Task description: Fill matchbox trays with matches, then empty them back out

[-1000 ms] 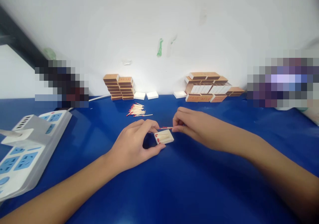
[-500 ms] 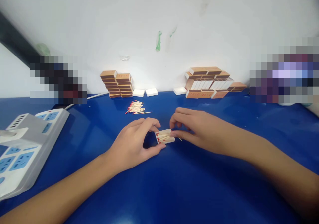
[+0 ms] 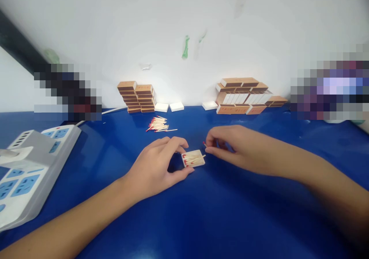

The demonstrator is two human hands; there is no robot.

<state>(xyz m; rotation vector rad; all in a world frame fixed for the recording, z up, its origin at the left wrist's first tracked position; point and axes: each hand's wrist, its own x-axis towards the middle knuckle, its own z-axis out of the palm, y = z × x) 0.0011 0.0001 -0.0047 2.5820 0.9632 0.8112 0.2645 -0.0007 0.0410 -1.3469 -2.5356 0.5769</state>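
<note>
My left grip (image 3: 157, 165) clasped the open tray (image 3: 198, 152) by its sides, matches (image 3: 192, 160) lying inside it. My right grip (image 3: 235, 145) pinched a red-headed match (image 3: 204, 144) just right of the tray. A match pile (image 3: 158, 124) lay beyond the tray, leftward.

Has a white power strip (image 3: 49, 193) with blue sockets (image 3: 28, 184) at left of the frame, a cable (image 3: 115, 109) at its far end, a dark bar (image 3: 25, 43) upper left, a green mark (image 3: 186, 47) on the wall (image 3: 129, 20) upper centre.
</note>
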